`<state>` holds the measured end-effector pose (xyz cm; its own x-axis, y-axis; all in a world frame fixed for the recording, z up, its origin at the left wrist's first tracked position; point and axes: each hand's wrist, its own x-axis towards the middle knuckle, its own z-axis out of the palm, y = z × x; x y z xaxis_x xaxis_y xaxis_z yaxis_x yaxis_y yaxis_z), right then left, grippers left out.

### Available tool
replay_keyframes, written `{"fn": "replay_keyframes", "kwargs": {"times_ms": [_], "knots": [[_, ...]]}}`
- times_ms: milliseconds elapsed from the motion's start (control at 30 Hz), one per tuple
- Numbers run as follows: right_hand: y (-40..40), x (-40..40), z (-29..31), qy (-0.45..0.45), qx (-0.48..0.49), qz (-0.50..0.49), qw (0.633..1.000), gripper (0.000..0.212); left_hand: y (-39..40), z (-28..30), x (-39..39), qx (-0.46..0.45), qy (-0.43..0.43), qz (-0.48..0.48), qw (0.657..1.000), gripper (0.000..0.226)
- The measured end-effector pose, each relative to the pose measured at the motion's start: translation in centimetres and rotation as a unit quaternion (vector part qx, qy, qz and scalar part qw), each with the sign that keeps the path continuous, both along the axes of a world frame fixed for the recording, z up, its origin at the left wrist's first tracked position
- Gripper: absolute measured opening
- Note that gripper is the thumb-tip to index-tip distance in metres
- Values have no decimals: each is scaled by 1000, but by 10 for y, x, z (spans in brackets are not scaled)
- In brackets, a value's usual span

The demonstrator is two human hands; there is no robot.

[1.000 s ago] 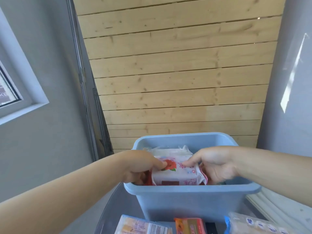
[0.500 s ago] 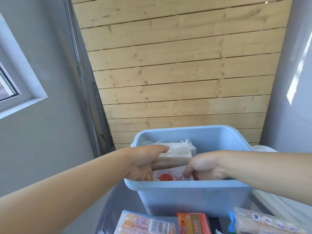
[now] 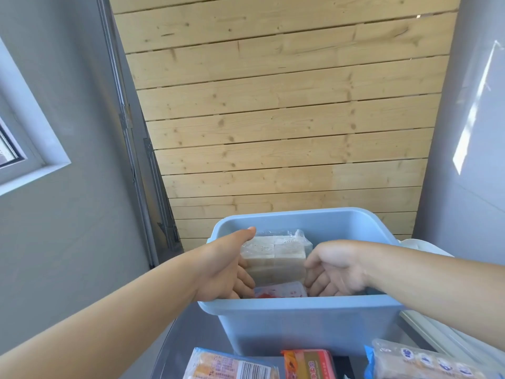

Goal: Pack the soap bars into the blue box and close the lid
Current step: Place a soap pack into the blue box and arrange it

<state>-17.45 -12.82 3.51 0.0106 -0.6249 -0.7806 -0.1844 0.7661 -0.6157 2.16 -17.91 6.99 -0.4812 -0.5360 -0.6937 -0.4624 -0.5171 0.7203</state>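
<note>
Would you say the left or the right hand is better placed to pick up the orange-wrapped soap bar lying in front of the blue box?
Either: both open hands, left and right, sit inside the blue plastic box, about equally far from the orange-wrapped soap bar.

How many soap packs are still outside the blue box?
3: an orange pack, a red pack and a blue-edged pack, all in front of the blue box. More may be out of view.

Head view, seemingly close, forward-down
</note>
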Motion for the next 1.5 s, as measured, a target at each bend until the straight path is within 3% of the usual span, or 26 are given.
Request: {"fn": "replay_keyframes", "kwargs": {"times_ms": [167,300,467,633,767,867,1000,1300,1500], "knots": [[3,7,3,-33,-29,1,999,53,1,-8,-2,-105,-56,-49,992,74],[3,18,6,-73,-32,15,997,57,1,-8,-6,-97,-77,-86,989,78],[4,14,4,28,-65,51,996,56,1,-7,-9,-89,-82,-114,986,83],[4,26,4,6,-79,36,996,56,1,-12,-10,-122,-92,-122,981,82],[3,25,2,40,-63,36,997,60,1,-15,-11,-139,-89,-117,979,81],[3,26,0,-11,-61,43,997,36,1,-14,-11,-140,-81,-108,981,81],[2,29,-6,54,-106,6,993,19,1,-16,-9,-143,-70,-96,983,81],[-4,26,-15,-113,-34,-5,993,19,-3,-20,-10,-128,-60,-97,985,83],[-4,21,-17,-156,-30,0,987,22,-4,-24,-10,-129,-52,-98,985,85]]}}
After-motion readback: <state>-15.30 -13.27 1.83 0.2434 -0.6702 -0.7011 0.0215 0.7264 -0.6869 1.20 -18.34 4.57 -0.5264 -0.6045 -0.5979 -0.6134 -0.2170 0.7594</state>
